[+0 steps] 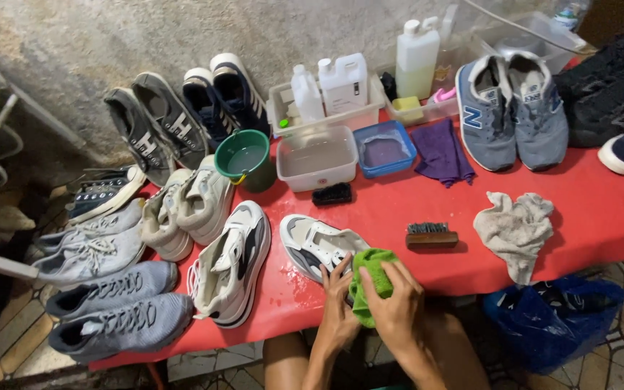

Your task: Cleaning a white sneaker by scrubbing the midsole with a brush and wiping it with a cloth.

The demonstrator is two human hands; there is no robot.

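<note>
At lower centre, the green microfibre cloth [371, 283] is pinched in the right hand [397, 303]; the white-and-grey sneaker [317, 247] is steadied by the left hand's [339, 307] closed grip at the red table [579, 217] edge. Risk: wet surface, sneaker may slip off.

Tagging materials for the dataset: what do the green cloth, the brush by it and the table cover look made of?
Green cloth: looks like soft microfibre or terry, fuzzy and matte, bunched in the hands.
Brush: seemingly a brown wooden block with dark, stiff bristles.
Table cover: likely red plastic or vinyl, smooth, with wet sheen.
</note>
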